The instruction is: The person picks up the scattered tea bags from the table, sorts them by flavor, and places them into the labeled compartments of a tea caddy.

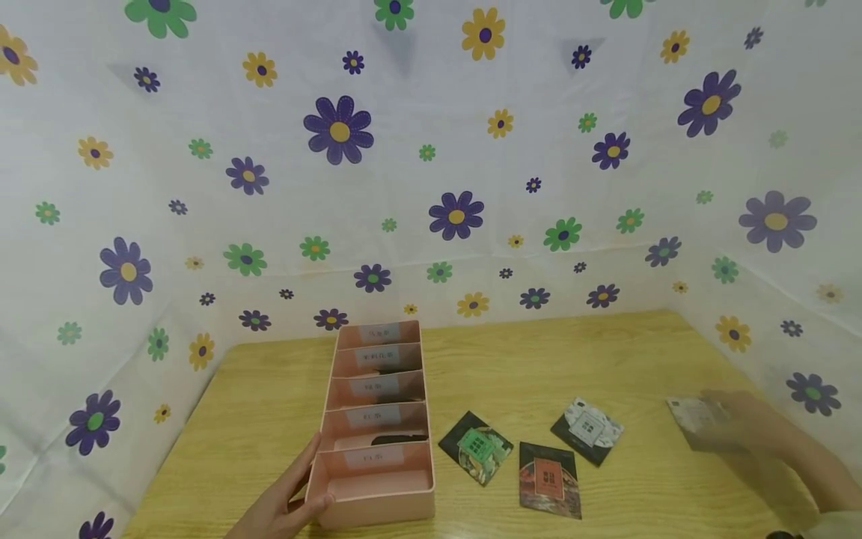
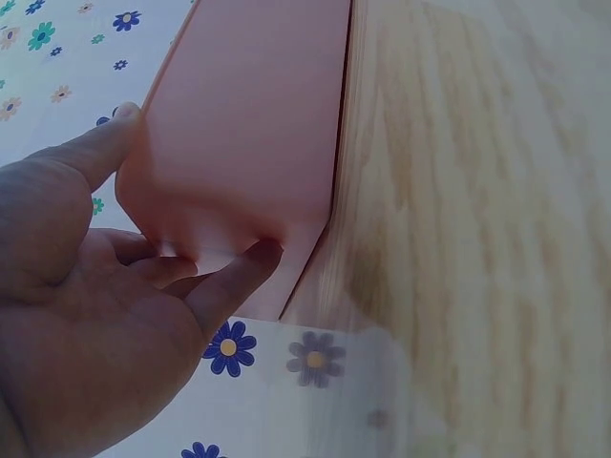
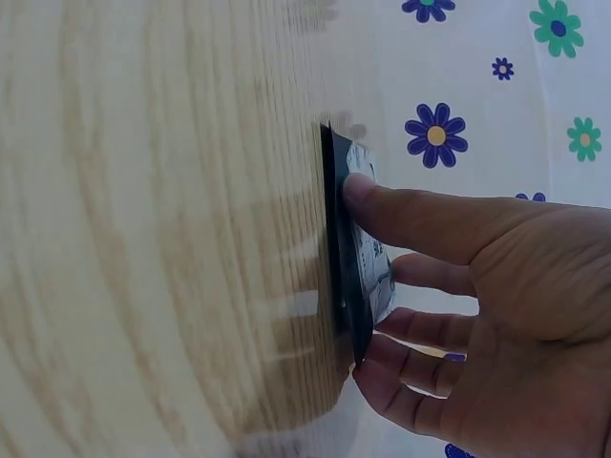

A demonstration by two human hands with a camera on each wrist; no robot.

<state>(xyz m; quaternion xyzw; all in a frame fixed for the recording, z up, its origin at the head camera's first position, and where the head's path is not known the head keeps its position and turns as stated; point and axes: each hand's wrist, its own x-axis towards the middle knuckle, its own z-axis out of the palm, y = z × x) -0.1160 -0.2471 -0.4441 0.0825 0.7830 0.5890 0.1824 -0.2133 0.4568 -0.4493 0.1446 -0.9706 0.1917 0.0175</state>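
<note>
A pink storage box with several labelled compartments in a row stands on the table, a dark sachet lying in its second compartment from the front. My left hand holds the box's near left corner, thumb on the front and fingers along the side; the left wrist view shows the same hand against the outer wall. Far to the right, my blurred right hand pinches a black-and-white tea sachet. In the right wrist view its thumb lies on the sachet's printed face, close to the tabletop.
Between the box and my right hand lie three flat sachets: a green-labelled one, a red-labelled one and a white-and-black one. A white flowered cloth walls in the wooden table at the back and sides.
</note>
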